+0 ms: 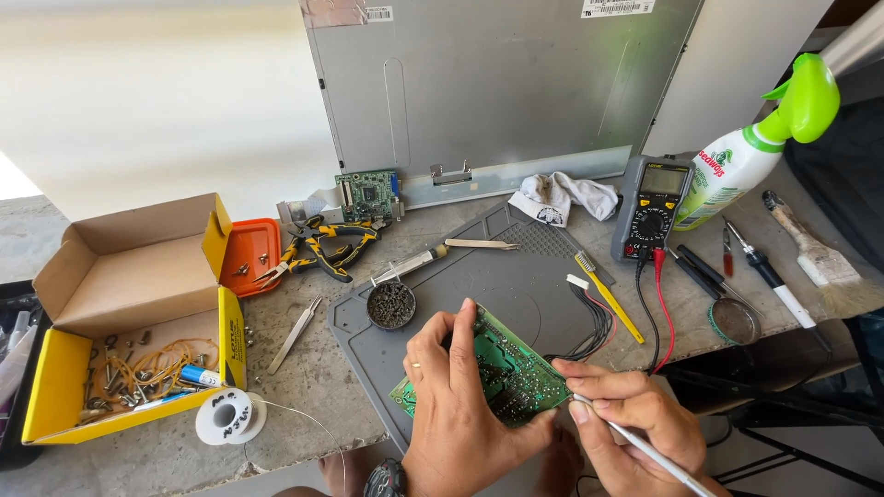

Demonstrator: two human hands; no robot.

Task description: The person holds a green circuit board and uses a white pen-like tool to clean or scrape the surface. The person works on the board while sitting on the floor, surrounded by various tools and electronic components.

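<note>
My left hand (456, 405) grips a green circuit board (511, 373) from the left, holding it tilted above the grey work mat (534, 276). My right hand (626, 419) holds a thin white-handled tool (649, 451) like a pen, its tip touching the board's right edge. A bundle of black wires (594, 327) runs off the board toward the mat's right side. I wear a ring and a wristwatch (387, 479) on the left.
A round tin of dark bits (391, 306), tweezers (295, 333), a solder spool (230, 416), yellow-handled pliers (322, 248), an orange tray (250, 253) and an open cardboard box of parts (129, 313) lie left. Right: multimeter (652, 207), spray bottle (746, 161), brush (815, 253), screwdrivers (769, 276). A metal monitor back panel (497, 83) stands behind.
</note>
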